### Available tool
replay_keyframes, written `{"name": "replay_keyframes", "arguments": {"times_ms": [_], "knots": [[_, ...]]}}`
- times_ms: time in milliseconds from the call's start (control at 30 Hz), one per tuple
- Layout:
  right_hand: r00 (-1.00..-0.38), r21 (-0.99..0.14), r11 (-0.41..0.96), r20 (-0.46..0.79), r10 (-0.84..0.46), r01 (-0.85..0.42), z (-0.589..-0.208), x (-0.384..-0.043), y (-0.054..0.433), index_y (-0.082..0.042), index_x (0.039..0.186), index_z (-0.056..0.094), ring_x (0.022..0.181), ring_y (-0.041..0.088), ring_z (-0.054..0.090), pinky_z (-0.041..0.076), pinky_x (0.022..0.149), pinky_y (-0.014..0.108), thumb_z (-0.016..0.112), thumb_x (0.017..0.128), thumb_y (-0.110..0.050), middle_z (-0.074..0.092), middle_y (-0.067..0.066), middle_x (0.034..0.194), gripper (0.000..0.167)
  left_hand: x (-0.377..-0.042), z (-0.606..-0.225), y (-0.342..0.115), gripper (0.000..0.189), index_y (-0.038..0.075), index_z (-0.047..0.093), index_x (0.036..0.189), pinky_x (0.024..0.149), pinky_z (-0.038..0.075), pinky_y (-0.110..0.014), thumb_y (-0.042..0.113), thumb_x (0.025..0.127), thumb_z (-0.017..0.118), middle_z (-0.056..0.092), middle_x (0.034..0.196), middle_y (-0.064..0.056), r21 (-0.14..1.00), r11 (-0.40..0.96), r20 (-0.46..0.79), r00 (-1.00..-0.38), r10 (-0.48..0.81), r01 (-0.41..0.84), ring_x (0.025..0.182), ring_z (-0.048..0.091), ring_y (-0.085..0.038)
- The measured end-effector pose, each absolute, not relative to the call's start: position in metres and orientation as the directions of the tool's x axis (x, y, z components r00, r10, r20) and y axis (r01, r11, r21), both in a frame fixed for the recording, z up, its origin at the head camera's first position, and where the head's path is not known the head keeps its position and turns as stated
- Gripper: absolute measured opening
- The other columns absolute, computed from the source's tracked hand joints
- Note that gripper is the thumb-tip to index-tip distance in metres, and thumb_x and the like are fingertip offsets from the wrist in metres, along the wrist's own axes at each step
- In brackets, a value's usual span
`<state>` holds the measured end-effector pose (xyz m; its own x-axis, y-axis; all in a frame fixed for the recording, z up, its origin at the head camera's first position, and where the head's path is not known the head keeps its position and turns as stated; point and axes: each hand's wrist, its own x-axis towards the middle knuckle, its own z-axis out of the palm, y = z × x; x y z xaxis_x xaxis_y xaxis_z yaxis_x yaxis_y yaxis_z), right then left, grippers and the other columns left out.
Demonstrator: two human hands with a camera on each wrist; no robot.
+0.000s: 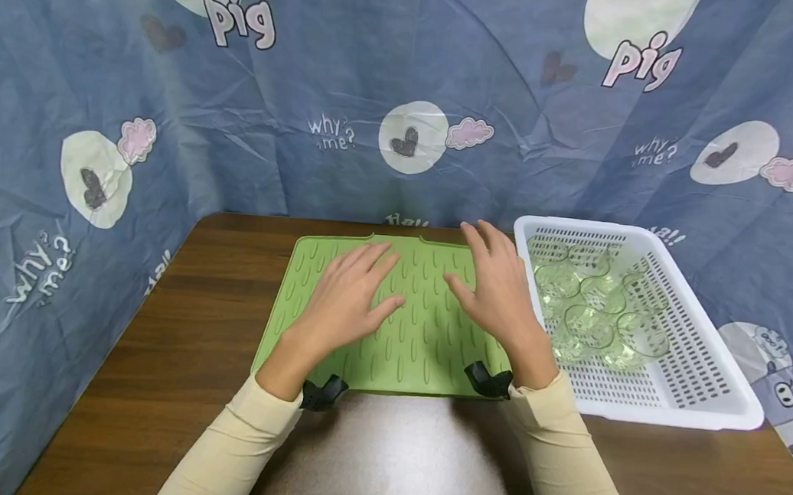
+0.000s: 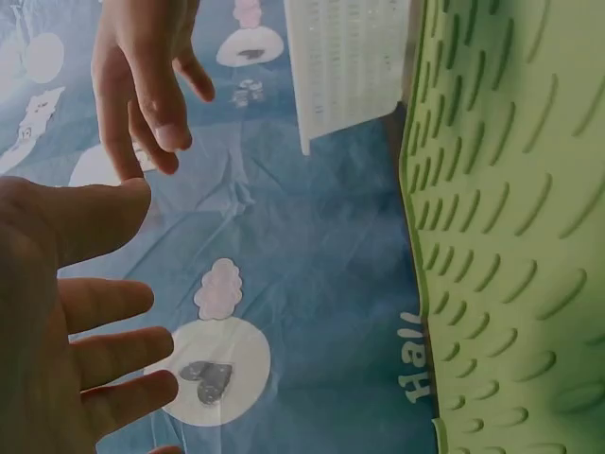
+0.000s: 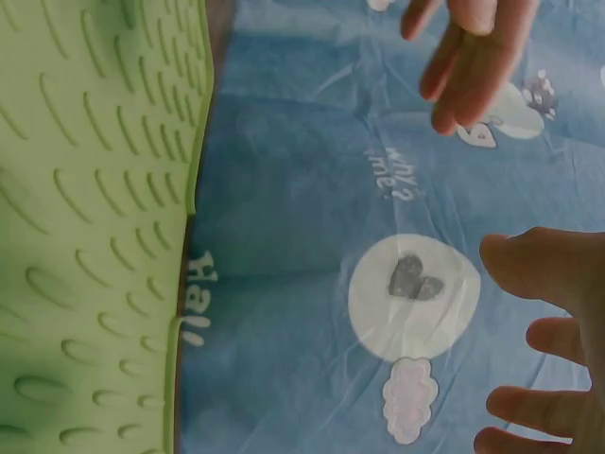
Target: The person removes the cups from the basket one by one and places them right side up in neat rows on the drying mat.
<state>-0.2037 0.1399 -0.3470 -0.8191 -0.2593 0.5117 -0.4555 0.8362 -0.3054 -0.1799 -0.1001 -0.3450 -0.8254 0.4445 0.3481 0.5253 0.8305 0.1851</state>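
A green ridged mat [image 1: 403, 348], like a drying mat, lies flat on the wooden table. Over its left half hovers my left hand [image 1: 348, 298], fingers loosely spread and holding nothing. My right hand [image 1: 493, 285] is raised above the mat's right side, thumb apart from the fingers, with nothing in it. Both wrist views show the mat below the hands; the left wrist view has the left hand [image 2: 95, 312] at its left edge, and the right wrist view has the right hand [image 3: 548, 331] at its right edge.
Right of the mat stands a white perforated plastic basket [image 1: 699, 368] holding several clear greenish glasses [image 1: 587, 326]. Dark wooden table [image 1: 176, 339] surrounds the mat at left and front. A blue printed cloth [image 1: 355, 45] hangs behind the table.
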Motion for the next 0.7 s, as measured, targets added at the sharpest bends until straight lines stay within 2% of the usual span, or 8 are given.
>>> {"name": "replay_keyframes", "arguments": {"times_ms": [400, 700], "knots": [[-0.826, -0.308, 0.837, 0.498, -0.263, -0.452, -0.347, -0.196, 0.146, -0.009, 0.145, 0.049, 0.139, 0.042, 0.041, 0.04, 0.102, 0.067, 0.073, 0.089, -0.031, 0.04, 0.022, 0.154, 0.064, -0.162, -0.348, -0.129, 0.064, 0.009, 0.047, 0.148, 0.115, 0.035, -0.057, 0.036, 0.094, 0.067, 0.044, 0.155, -0.014, 0.222, 0.792, 0.302, -0.813, 0.498, 0.568, 0.142, 0.044, -0.038], [-0.804, -0.293, 0.825, 0.521, -0.286, -0.484, -0.338, -0.19, 0.148, -0.009, 0.141, 0.053, 0.14, 0.041, 0.042, 0.04, 0.103, 0.064, 0.073, 0.087, -0.03, 0.041, 0.021, 0.154, 0.062, -0.157, -0.352, -0.167, 0.062, 0.008, 0.048, 0.147, 0.109, 0.04, -0.059, 0.034, 0.094, 0.067, 0.047, 0.153, -0.014, 0.22, 0.821, 0.279, -0.84, 0.465, 0.527, 0.139, 0.047, -0.038]]}}
